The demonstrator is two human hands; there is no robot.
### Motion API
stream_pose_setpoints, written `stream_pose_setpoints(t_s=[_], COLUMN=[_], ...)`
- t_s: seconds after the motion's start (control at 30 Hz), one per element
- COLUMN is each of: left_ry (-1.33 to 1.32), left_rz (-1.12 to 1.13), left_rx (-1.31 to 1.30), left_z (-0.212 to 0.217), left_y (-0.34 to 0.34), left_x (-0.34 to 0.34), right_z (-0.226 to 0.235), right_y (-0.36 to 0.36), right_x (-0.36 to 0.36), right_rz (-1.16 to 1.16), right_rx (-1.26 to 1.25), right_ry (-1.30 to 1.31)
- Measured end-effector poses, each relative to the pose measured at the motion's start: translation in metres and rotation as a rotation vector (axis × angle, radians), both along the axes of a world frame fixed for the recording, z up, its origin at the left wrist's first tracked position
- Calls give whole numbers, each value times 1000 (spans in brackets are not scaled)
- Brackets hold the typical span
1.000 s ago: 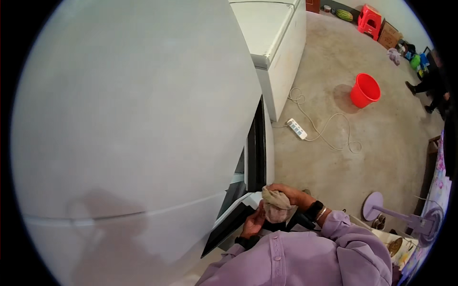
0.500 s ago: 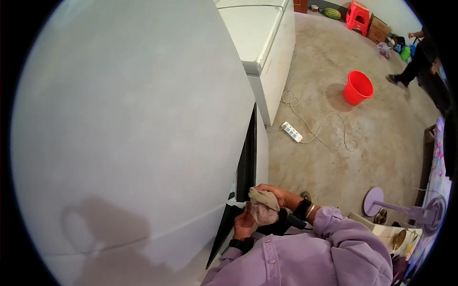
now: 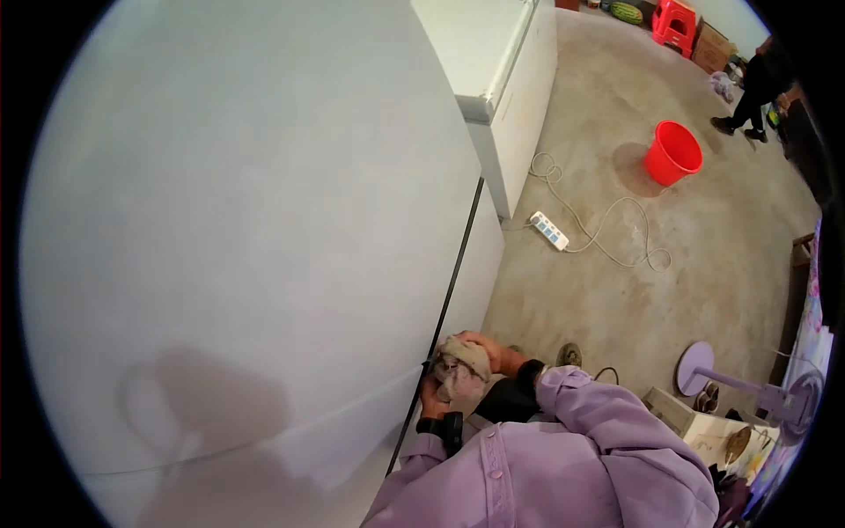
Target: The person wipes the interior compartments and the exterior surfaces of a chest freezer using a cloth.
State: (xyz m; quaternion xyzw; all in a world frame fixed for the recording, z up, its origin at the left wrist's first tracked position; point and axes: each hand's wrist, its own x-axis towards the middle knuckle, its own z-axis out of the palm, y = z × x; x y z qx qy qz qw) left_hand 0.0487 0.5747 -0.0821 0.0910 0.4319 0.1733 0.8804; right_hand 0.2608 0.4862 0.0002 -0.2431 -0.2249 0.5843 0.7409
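Note:
A crumpled beige-pink rag point(image 3: 465, 374) is bunched between my two hands, at the edge of a big pale grey appliance, which looks like a fridge point(image 3: 246, 220). Curled round the rag's far side is my right hand point(image 3: 491, 348). My left hand point(image 3: 432, 401) closes on its near side, right beside the thin dark seam point(image 3: 456, 264) that runs along the appliance. Some of the fingers are hidden behind the rag. Dark bands circle both wrists.
A white chest freezer point(image 3: 518, 97) stands beyond the appliance. On the concrete floor lie a white power strip point(image 3: 549, 231) with a looping cord and a red bucket point(image 3: 673, 154). A person point(image 3: 762, 88) stands far right; a lilac fan point(image 3: 779, 400) is nearer.
The wide dark gap along the fridge has narrowed to a thin line, its door now shut. My hands and the rag have shifted slightly left. The other person has moved.

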Motion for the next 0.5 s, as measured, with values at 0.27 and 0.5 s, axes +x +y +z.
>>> stream_pose_setpoints(t_s=[0.27, 0.5], left_ry=[-350, -314], left_rz=[414, 424], left_rx=[-333, -227], left_z=[73, 79], left_y=[-30, -43], left_x=[73, 72], right_z=[-44, -31], right_y=[-160, -208], right_x=[63, 74], right_rz=[-15, -138], right_rx=[-306, -535], right_ry=[322, 832])
